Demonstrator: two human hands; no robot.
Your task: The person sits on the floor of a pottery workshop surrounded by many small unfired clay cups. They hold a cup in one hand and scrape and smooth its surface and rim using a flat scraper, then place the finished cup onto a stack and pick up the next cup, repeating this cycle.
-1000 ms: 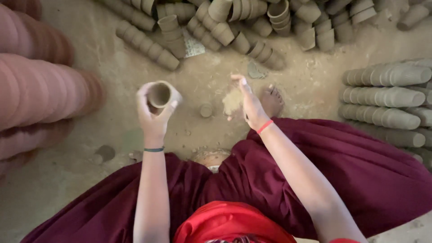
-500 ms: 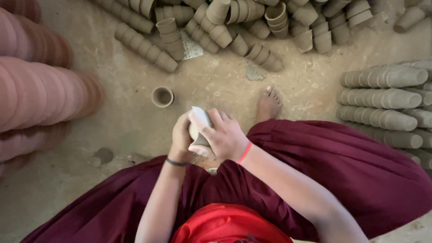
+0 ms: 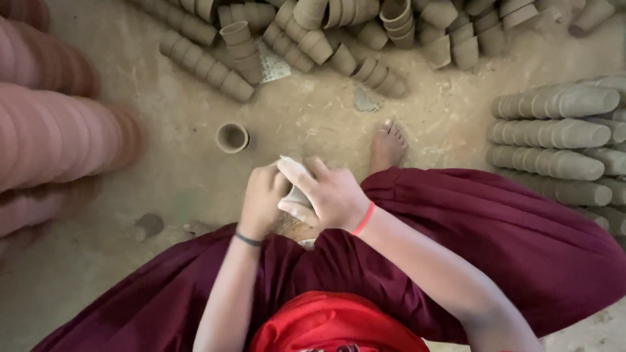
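Cup (image 3: 297, 195) of pale unfired clay sits between both hands over the lap of a person seated on the dirt floor (image 3: 163, 182), largely hidden by the fingers. At far left, stacked reddish pots (image 3: 59, 143) lie on their sides, blurred at the frame's edge. Moving right, one finished-looking cup (image 3: 232, 137) stands alone and upright on the floor, well apart from the rows behind it. The left hand (image 3: 262, 199) is curled around the held cup's near side; the right hand (image 3: 326, 192) closes over its top and far side, fingers spread across the rim (whether it is pressing or wiping cannot be told). A bare foot (image 3: 387, 145) pokes out from the maroon skirt (image 3: 495, 241). Along the top, heaped cups (image 3: 326, 32) lie in nested lines, and at far right more nested rows (image 3: 554, 133) are laid flat in tiers. Judging by those piles, most of the batch already appears shaped; the cup in hand seems one of many handled singly, and how many remain is not shown.
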